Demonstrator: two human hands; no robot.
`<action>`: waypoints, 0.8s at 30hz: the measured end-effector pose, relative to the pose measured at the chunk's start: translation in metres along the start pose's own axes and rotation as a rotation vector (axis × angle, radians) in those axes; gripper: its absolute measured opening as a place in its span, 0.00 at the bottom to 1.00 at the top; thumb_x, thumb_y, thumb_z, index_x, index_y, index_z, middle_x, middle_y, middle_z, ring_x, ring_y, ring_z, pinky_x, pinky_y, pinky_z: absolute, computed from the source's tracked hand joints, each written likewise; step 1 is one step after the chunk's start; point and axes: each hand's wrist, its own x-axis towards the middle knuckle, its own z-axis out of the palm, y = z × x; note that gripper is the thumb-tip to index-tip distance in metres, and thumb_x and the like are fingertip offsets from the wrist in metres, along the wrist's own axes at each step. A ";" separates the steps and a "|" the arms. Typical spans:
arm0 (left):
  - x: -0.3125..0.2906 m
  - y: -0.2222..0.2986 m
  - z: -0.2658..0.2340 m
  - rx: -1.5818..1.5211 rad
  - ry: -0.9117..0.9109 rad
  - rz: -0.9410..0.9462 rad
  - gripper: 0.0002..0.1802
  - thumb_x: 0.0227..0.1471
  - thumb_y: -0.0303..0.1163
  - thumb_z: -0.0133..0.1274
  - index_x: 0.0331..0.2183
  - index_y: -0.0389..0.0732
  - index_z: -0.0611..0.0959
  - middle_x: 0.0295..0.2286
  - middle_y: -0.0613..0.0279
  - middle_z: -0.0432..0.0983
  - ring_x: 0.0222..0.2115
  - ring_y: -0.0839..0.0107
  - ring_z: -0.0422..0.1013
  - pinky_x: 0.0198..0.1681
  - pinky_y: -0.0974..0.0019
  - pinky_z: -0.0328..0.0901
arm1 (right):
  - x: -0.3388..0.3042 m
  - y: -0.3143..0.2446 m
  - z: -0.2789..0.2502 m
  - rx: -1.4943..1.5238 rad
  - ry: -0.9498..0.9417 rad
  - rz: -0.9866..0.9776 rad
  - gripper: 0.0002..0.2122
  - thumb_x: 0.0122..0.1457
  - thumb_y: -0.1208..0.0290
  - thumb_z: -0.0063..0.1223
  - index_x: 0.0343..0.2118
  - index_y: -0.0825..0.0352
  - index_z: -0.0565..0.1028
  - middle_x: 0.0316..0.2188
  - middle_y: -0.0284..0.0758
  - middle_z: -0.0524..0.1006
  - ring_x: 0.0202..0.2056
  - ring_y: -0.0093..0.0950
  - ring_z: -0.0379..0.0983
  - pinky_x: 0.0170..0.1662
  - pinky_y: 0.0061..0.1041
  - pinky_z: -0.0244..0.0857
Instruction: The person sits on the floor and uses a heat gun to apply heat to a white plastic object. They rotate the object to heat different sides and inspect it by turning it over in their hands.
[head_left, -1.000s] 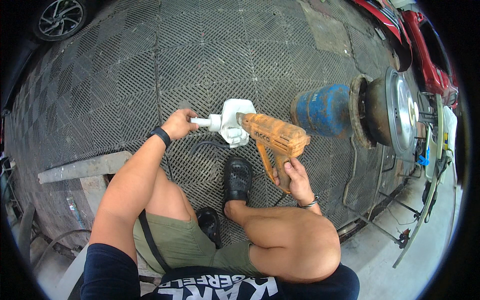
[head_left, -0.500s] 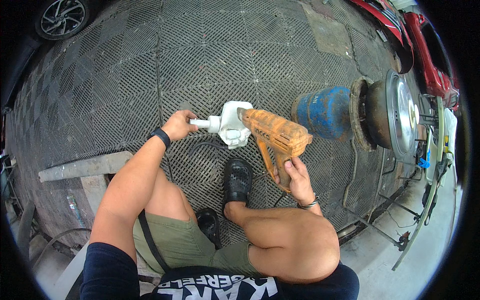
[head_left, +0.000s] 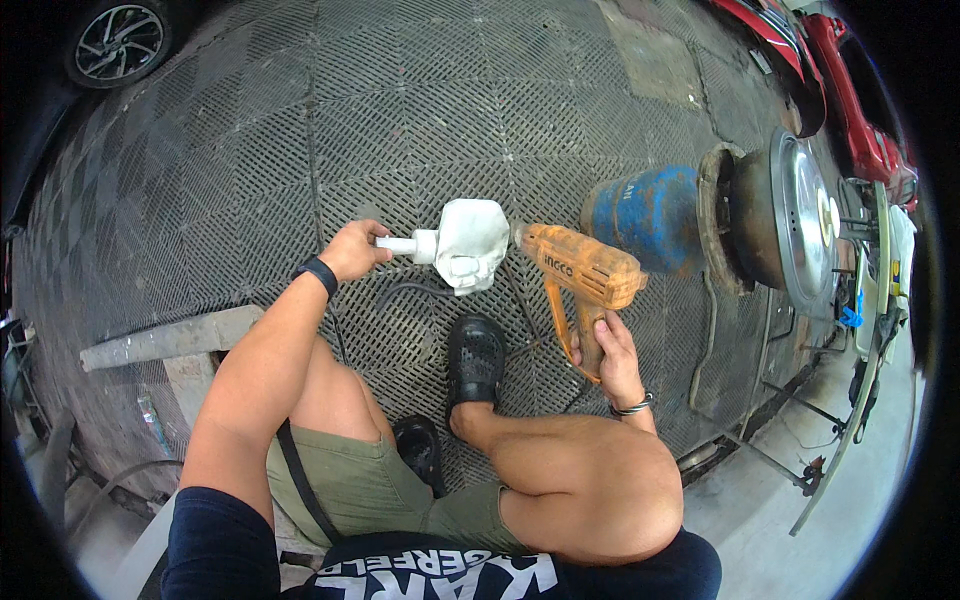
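My left hand [head_left: 353,250] pinches the narrow tube end of a white plastic reservoir [head_left: 473,238], holding it out level above the floor with its wide, dented body toward the right. In my right hand [head_left: 613,352] is a worn orange heat gun [head_left: 583,268], gripped by its handle with the fingers wrapped round. Its nozzle [head_left: 518,233] points left at the reservoir's right side, close to it; whether the two touch I cannot tell. A dark cord [head_left: 420,290] shows below the reservoir.
A blue gas cylinder [head_left: 645,222] stands right of the heat gun, with a lidded metal pot [head_left: 775,220] beside it. Black grid matting [head_left: 410,120] covers the floor. A grey beam [head_left: 170,338] lies at left. A rack [head_left: 860,370] and red car panels [head_left: 850,110] are at far right.
My right hand and the heat gun have moved right and slightly down, taking the nozzle from over the reservoir to its right edge. The left hand stays nearly still.
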 end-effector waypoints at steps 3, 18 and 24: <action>-0.001 0.002 -0.002 -0.016 -0.013 -0.028 0.21 0.53 0.22 0.63 0.49 0.30 0.78 0.35 0.55 0.81 0.30 0.71 0.76 0.33 0.66 0.72 | -0.003 0.013 -0.006 0.010 0.003 0.046 0.23 0.71 0.57 0.45 0.58 0.72 0.66 0.30 0.35 0.75 0.26 0.23 0.71 0.32 0.23 0.69; -0.007 0.013 -0.004 0.016 0.011 0.013 0.23 0.52 0.23 0.64 0.50 0.29 0.78 0.37 0.53 0.80 0.32 0.70 0.77 0.34 0.65 0.73 | -0.015 0.032 -0.008 -0.015 -0.037 0.125 0.23 0.71 0.58 0.45 0.60 0.72 0.66 0.30 0.35 0.76 0.26 0.23 0.71 0.32 0.23 0.69; -0.007 0.010 -0.004 -0.006 0.002 0.011 0.22 0.52 0.22 0.64 0.49 0.29 0.78 0.36 0.54 0.80 0.30 0.71 0.76 0.32 0.65 0.72 | -0.017 0.037 -0.005 -0.017 -0.044 0.138 0.22 0.71 0.59 0.44 0.58 0.72 0.66 0.30 0.36 0.76 0.25 0.24 0.72 0.32 0.23 0.69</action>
